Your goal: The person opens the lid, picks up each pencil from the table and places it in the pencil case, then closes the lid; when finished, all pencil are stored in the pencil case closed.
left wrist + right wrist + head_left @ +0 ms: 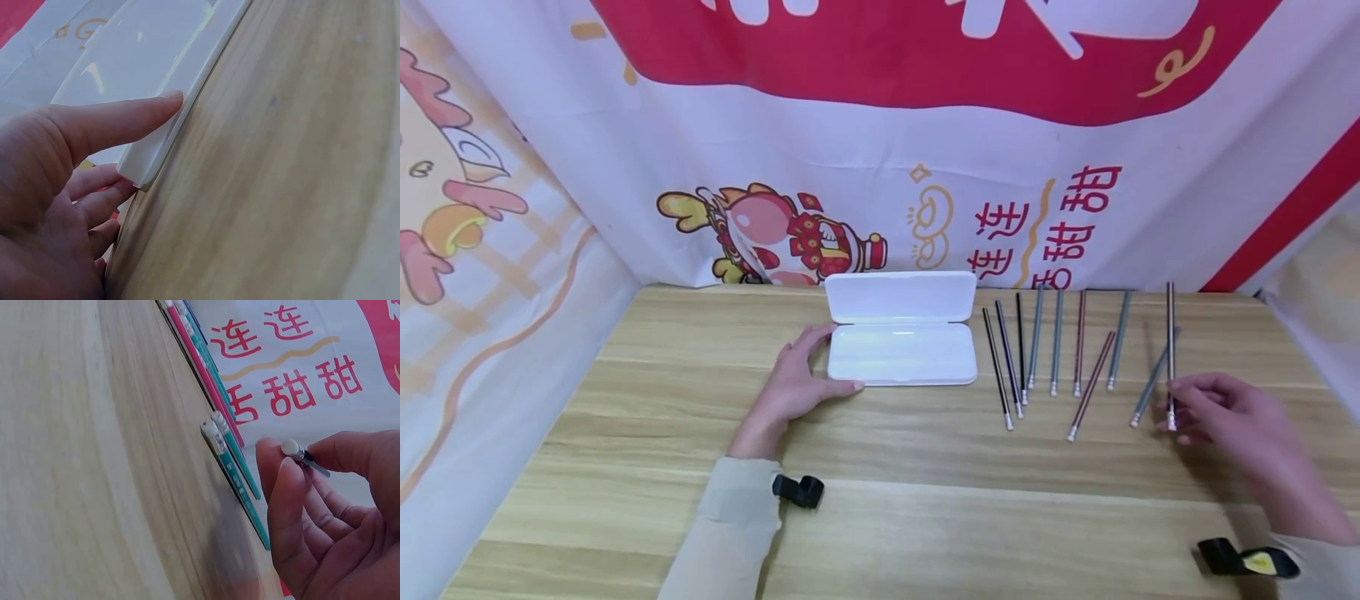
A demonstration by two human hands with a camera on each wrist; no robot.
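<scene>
A dark pencil [1171, 333] is pinched near its eraser end between the thumb and fingertips of the right hand [1236, 417], close to the right edge of a wood-grain surface [970, 525], and appears to be held just clear of it. The pencil's long axis is pointed toward the far edge, its eraser turned toward the near side. Well to its left, near the far edge and slightly left of that edge's middle, a white case [902, 354] is set with its lid [901, 297] raised, its long axis laid along the far edge, so that the pencil is carried nearly square to it. The case's left end is held by the left hand [797, 379], the nearer of the two, with the thumb laid on the near rim and the fingers spread round the corner. Between case and right hand, loose pencils [1057, 346] in black, blue, teal and red are strung along the far edge, erasers toward the near side, a few slanted. The surface is backed by a red-and-white printed cloth [880, 58], with another patterned cloth [497, 333] hung beyond the left edge.
</scene>
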